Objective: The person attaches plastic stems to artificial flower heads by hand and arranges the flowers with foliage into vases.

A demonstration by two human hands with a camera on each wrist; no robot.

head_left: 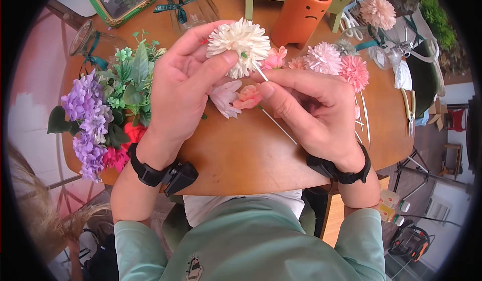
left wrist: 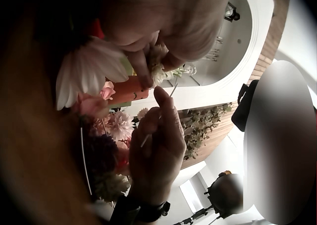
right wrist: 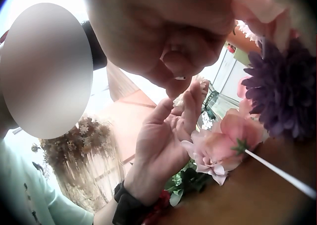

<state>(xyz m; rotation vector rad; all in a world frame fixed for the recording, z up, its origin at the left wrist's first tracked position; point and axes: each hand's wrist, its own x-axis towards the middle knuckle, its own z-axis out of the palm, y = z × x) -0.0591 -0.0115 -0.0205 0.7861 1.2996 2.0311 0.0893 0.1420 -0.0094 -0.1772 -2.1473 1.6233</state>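
Observation:
Both hands are raised over the front of the wooden table in the head view. My left hand (head_left: 175,80) holds a cream artificial chrysanthemum head (head_left: 240,36), its thumb lying across the petals by a small green piece. From the right, my right hand (head_left: 316,105) pinches a thin white stem (head_left: 260,72) between thumb and forefinger, its upper end right at the flower's underside. That hand's other fingers are curled and partly hidden. Below the hands lie a pale pink flower (head_left: 226,99) and a peach-pink flower (head_left: 247,96) on a white stem.
Purple hydrangeas (head_left: 83,100) and green leaves lie at the left. An orange frowning-face vase (head_left: 304,12), a ribboned glass vase (head_left: 188,7) and a green picture frame (head_left: 120,2) stand behind. Pink flowers (head_left: 354,73) and pliers (head_left: 409,113) are at the right.

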